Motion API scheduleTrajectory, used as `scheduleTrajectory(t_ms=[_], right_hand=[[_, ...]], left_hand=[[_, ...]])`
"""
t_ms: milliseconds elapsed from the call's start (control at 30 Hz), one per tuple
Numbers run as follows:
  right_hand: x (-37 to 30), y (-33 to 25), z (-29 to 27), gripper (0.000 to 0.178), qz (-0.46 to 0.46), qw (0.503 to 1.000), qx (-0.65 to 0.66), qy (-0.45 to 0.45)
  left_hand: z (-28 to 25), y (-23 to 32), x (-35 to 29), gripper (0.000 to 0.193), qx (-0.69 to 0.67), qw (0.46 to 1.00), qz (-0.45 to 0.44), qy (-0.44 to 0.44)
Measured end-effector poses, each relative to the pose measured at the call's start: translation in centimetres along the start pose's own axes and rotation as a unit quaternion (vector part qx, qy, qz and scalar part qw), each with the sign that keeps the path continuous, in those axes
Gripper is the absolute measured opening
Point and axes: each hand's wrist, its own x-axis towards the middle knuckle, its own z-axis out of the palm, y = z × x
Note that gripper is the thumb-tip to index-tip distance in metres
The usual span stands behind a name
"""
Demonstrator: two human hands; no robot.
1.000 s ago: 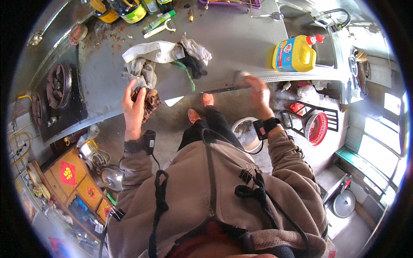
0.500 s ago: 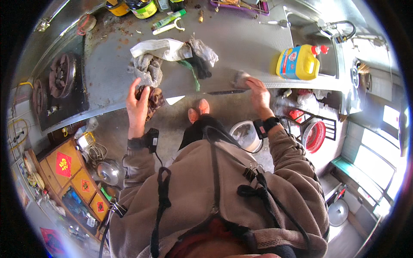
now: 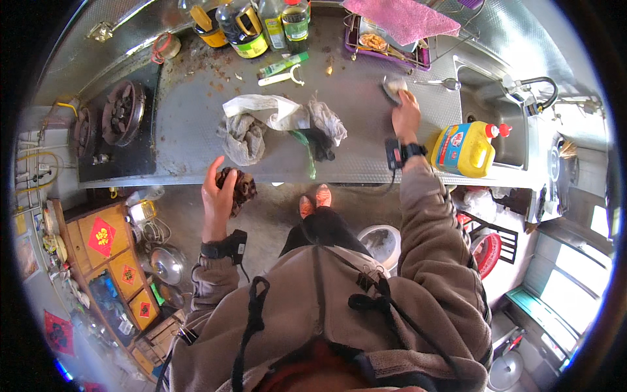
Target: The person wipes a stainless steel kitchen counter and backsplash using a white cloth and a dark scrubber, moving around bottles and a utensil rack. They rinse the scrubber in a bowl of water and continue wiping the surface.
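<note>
My left hand (image 3: pixel 217 198) is just off the counter's front edge, closed round a crumpled brown patterned cloth (image 3: pixel 244 190), with index finger and thumb apart at the top. Out over the counter on the right, my right hand (image 3: pixel 406 117) grips a small brush (image 3: pixel 394 87) with pale, ribbed bristles; its underside is hidden. Between the hands lies a rumpled heap: a grey plastic bag (image 3: pixel 243 140), a white sheet-like piece (image 3: pixel 271 110), and a dark bundle (image 3: pixel 321 145) with a green strip (image 3: pixel 309 154). A yellow jug (image 3: pixel 471 153) with red caps stands right of my right forearm.
Bottles (image 3: pixel 243 29) crowd the counter's back, near a white peeler-like tool (image 3: pixel 282 78). A purple tray (image 3: pixel 392 57) lies under a pink cloth (image 3: pixel 408 19). A gas stove (image 3: pixel 123 112) is on the left, a sink (image 3: pixel 509 147) on the right. A white bucket (image 3: pixel 382 240) stands below.
My right hand has moved from the counter's front edge farther back over the surface, taking the brush with it. The left hand still holds the cloth. The view has shifted, showing more of the back.
</note>
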Motion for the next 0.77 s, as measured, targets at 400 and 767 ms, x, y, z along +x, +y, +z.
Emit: scheduleTrajectory(t_ms=[400,767], right_hand=[[-5.3,-3.7,-0.3,0.049,-0.158,0.978,-0.01,-0.134],[3.4,-8.9,-4.5,0.034,-0.053,0.95,-0.14,-0.274]], left_hand=[[-0.5,2.0,-1.4,0.043,-0.016,1.0,-0.009,-0.014],[-4.0,-0.6,-0.2,0.042,-0.08,0.994,-0.037,-0.065]])
